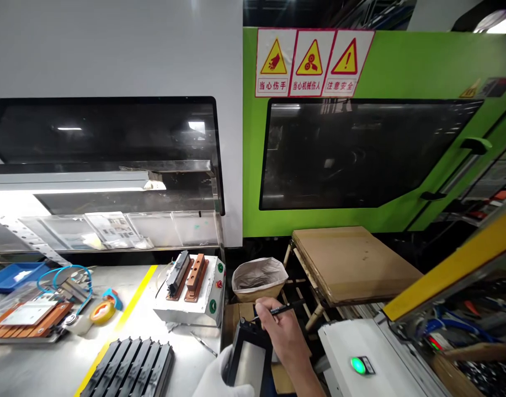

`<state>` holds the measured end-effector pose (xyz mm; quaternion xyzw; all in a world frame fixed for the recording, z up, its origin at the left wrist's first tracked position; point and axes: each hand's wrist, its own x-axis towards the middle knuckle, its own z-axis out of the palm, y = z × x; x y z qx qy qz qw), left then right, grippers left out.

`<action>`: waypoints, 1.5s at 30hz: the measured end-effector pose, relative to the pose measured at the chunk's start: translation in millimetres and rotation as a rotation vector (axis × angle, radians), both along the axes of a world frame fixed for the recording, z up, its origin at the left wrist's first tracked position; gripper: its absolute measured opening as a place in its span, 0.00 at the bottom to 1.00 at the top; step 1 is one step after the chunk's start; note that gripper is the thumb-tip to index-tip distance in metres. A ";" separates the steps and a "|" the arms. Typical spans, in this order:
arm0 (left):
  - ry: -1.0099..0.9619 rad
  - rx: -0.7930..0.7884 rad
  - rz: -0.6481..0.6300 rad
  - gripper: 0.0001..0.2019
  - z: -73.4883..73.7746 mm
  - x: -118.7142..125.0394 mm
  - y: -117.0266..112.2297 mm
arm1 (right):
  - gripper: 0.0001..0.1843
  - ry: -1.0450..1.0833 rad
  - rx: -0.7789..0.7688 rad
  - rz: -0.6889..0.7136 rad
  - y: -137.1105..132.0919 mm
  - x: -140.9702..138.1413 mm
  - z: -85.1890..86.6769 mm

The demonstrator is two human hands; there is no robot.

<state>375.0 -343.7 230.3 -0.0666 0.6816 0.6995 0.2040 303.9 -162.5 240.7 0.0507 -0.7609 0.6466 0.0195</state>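
My left hand [217, 376], in a white glove, is closed around a black rectangular plastic part [266, 346] with a silvery-grey panel on its face. The part is tilted up at the bottom centre, beyond the table's right edge. Bare, my right hand [282, 337] pinches a slim black pen-like tool [293, 305]. Its thin tip points left, close to the upper end of the part; whether it touches is unclear. Left of my gloved hand, several long black parts [131, 366] lie side by side on the metal table [186, 380].
A white fixture box [186, 314] with green and red buttons bears a dark part and a brown block. A lined bin [259, 278] stands beyond my hands. Cardboard [352, 264] covers a rack. To the right are a grey unit [352, 353] with a lit green button and a yellow beam [455, 259].
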 end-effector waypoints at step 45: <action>-0.070 0.431 0.728 0.22 17.1 -37.3 8.1 | 0.07 0.427 0.177 -0.108 11.0 102.1 -16.2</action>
